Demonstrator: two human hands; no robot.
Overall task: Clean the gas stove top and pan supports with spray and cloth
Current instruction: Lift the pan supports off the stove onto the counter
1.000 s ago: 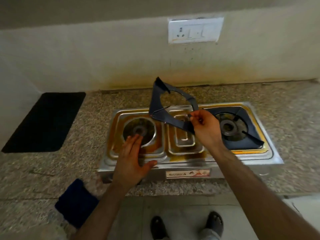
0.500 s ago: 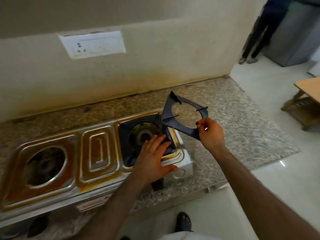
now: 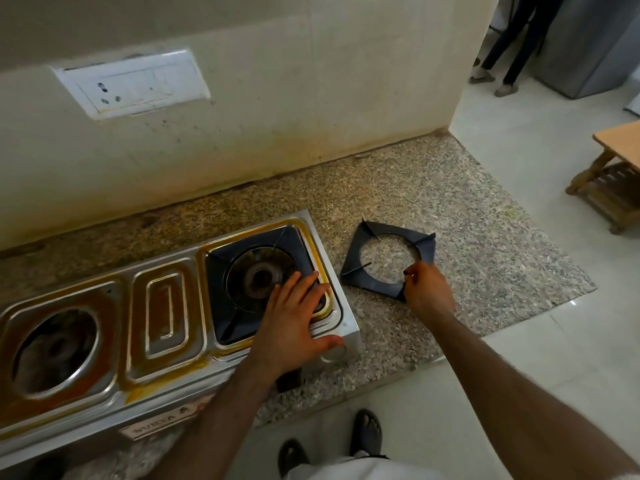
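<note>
A steel two-burner gas stove (image 3: 166, 362) with yellow-brown grease stains sits on the granite counter. Its left burner (image 3: 55, 348) is bare. The right burner (image 3: 259, 278) still carries a dark pan support (image 3: 221, 261). My left hand (image 3: 294, 320) lies flat on that support's near right corner, fingers spread, thumb on the stove's front edge. A second dark pan support (image 3: 353, 268) lies flat on the counter right of the stove. My right hand (image 3: 427, 289) pinches its near right edge. No spray or cloth is in view.
The speckled granite counter (image 3: 485, 271) ends at the right, with pale floor tiles beyond. A switch plate (image 3: 131, 84) is on the stained wall behind. A wooden stool (image 3: 609, 181) stands at right. Another person's legs (image 3: 509, 43) and a grey appliance are at top right.
My right hand carried the pan support from above the stove rightward and lowered it flat onto the counter. My left hand slid onto the right burner's support. The view turned right.
</note>
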